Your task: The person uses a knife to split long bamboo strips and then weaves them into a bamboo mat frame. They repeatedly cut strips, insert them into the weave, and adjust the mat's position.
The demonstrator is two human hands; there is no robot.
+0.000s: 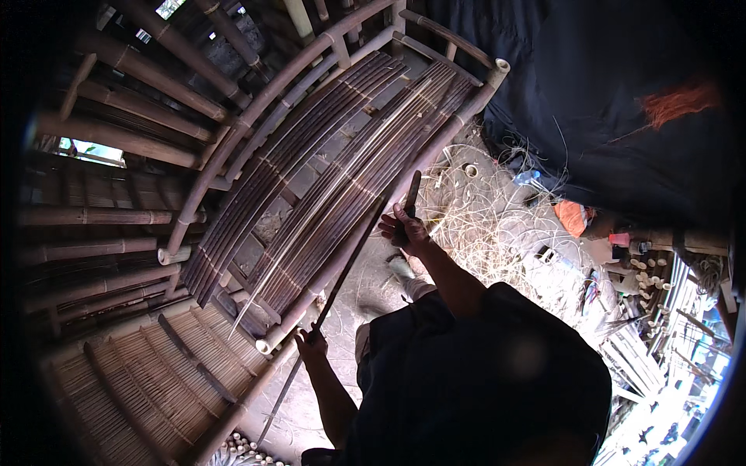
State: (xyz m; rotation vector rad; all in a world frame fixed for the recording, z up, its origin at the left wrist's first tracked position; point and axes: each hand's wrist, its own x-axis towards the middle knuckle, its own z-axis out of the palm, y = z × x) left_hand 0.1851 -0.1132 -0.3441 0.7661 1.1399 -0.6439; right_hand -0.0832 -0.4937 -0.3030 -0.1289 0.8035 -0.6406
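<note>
A long, thin, dark strip (346,269), apparently bamboo, runs slantwise in front of me beside a bamboo bench (458,118). My left hand (312,346) is closed around its lower part, near the bench's front corner. Close to the strip's upper end is my right hand (407,233), holding a dark, blade-like tool (414,190) that looks like a knife and points up and away. Some of that hand's fingers stretch toward the strip; whether they touch it is hard to see. Dark slats (291,159) tied in bands lie across the bench, with gaps between the groups.
Pale curled shavings (482,225) cover the floor to the right. A woven bamboo seat (148,388) is at lower left, with bamboo rails (101,217) beyond it. Black sheeting (598,101) hangs at upper right. Cut bamboo pieces (649,283) are stacked at far right.
</note>
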